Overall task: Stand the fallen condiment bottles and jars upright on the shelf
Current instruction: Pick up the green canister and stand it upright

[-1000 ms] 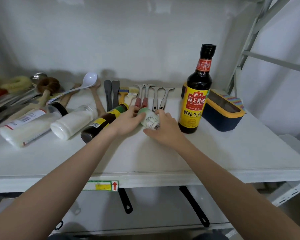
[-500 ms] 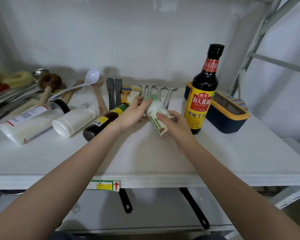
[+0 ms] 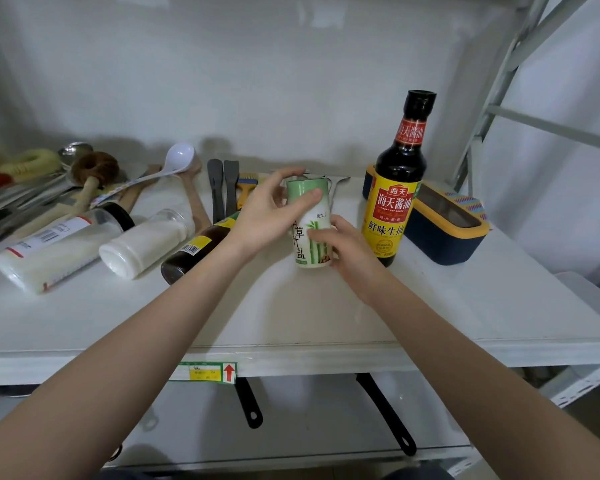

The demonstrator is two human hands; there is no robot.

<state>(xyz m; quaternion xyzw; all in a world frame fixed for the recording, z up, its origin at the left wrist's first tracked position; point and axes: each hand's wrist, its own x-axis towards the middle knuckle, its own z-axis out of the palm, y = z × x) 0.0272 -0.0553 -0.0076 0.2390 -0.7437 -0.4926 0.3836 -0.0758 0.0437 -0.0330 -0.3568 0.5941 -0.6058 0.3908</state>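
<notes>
A green and white salt canister (image 3: 312, 233) stands upright on the white shelf (image 3: 291, 306), just left of the upright soy sauce bottle (image 3: 397, 188). My left hand (image 3: 271, 213) grips the canister's upper part and my right hand (image 3: 347, 247) holds its lower side. Three containers lie on their sides to the left: a dark sauce bottle (image 3: 194, 247), a clear jar of white powder (image 3: 146, 242), and a larger black-capped jar of white grains (image 3: 56, 247).
Spatulas, a white ladle (image 3: 177, 157), brushes and metal tongs lie along the back wall. A navy and yellow box (image 3: 444, 226) sits behind the soy sauce bottle at right. Two black pan handles (image 3: 385, 414) hang under the shelf edge.
Both hands lifted the salt canister from lying on its side, tilted it up, and it now stands vertical on the shelf.
</notes>
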